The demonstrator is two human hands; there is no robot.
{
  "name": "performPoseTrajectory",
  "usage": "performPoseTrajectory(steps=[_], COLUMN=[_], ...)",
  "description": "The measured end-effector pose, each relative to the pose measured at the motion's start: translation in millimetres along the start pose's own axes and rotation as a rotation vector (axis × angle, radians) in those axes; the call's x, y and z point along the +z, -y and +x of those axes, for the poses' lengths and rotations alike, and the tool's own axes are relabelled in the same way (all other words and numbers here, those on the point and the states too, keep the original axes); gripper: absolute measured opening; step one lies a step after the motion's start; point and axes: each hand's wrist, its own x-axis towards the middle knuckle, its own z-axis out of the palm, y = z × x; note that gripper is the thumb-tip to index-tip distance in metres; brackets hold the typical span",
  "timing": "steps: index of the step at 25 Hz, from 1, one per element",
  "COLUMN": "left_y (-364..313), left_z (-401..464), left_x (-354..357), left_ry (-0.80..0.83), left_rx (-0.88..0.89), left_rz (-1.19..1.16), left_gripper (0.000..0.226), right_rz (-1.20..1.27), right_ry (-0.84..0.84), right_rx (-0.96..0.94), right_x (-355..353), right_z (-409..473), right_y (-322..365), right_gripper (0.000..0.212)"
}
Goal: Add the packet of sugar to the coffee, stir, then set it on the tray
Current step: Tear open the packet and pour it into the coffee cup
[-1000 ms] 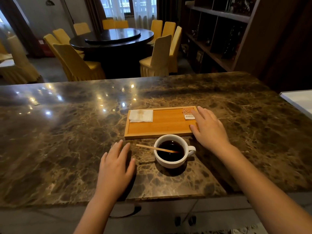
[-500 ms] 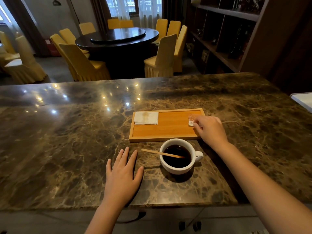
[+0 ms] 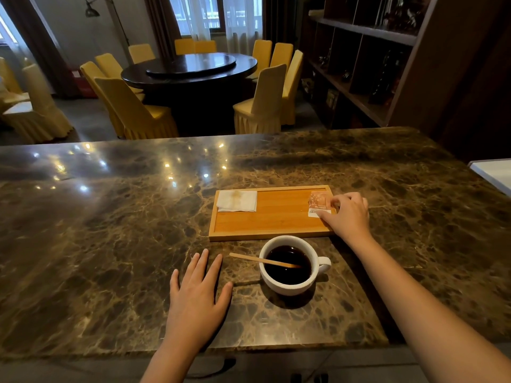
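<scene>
Right hand [image 3: 349,214] reached out over the right end of the wooden tray [image 3: 272,235], fingers curled, thumb and fingertips pinching the right edge of the sugar packet [image 3: 319,203]. Packet pink on top with a white strip at its near end, lifted a little at the held side, otherwise on the tray's right end. Folded white napkin [image 3: 237,200] at the tray's left end, faintly stained, well apart from the packet. Bare wood between the two. White cup [image 3: 290,286] of dark coffee [image 3: 287,268] on the marble counter [image 3: 110,244], just in front of the tray's near rim, not on it, handle turned to the right. Wooden stir stick [image 3: 249,258] laid across the cup's left rim, one end dipped in the coffee, the other jutting out to the left over the counter. Left hand [image 3: 197,297] flat on the counter, palm down, fingers spread, holding nothing, near the cup's left side but not touching it or the stick. Beyond the counter, a dark round table [image 3: 190,70] ringed by chairs in yellow covers [image 3: 132,111], and dark shelves [image 3: 365,51] along the right wall.
</scene>
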Motion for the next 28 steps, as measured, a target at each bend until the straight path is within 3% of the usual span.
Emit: performPoseTrajectory(steps=[7, 13, 15, 18, 28], left_y=[1, 1, 2, 3, 1], left_z=[1, 1, 1, 1, 0], left_x=[1, 1, 2, 3, 2], left_ry=[0.004, -0.003, -0.010, -0.013, -0.007], left_rx=[0.006, 0.013, 0.015, 0.020, 0.024], left_rz=[0.006, 0.008, 0.011, 0.013, 0.027], left_gripper=[0.073, 0.073, 0.073, 0.072, 0.073], right_rz=[0.270, 0.841, 0.928, 0.895, 0.547], right_ry=[-0.088, 0.041, 0.129, 0.201, 0.202], right_rx=[-0.032, 0.113, 0.082, -0.038, -0.438], right_x=[-3, -31, -42, -53, -87], right_z=[-12, -35, -48, -61, -74], right_y=[-8, -5, -3, 2, 27], right_gripper=[0.017, 0.007, 0.009, 0.011, 0.016])
